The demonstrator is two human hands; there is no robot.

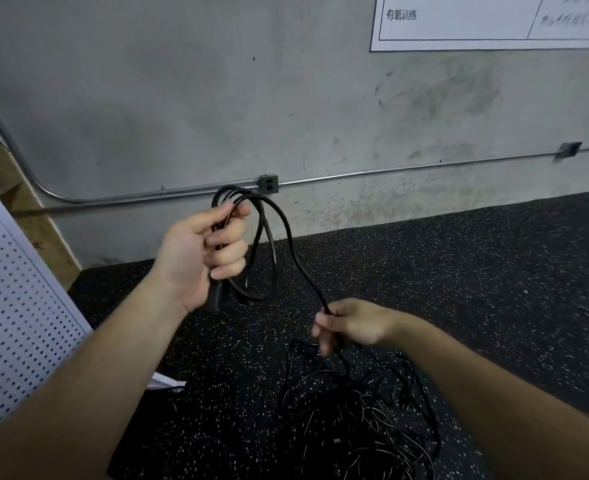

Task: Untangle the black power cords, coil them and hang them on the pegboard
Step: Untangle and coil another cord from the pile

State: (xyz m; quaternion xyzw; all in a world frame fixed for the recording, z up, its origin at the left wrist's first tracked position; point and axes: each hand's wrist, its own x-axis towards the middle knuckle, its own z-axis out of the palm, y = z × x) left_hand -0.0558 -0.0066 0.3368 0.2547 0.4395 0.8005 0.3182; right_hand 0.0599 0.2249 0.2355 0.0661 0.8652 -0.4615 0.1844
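My left hand (203, 252) is raised in front of the wall and grips several loops of a black power cord (287, 237), with a plug end hanging below the palm. The same cord runs down and to the right into my right hand (350, 323), which pinches it between thumb and fingers. Below my right hand, a tangled pile of black cords (362, 417) lies on the floor. A white pegboard (16, 306) leans at the left edge, with no cord on the part I see.
The floor is black speckled rubber (493, 271). A grey concrete wall carries a metal conduit (390, 171) with an outlet box (268, 184). A white printed sheet (493, 22) hangs at upper right. Wooden boards (26, 209) stand behind the pegboard.
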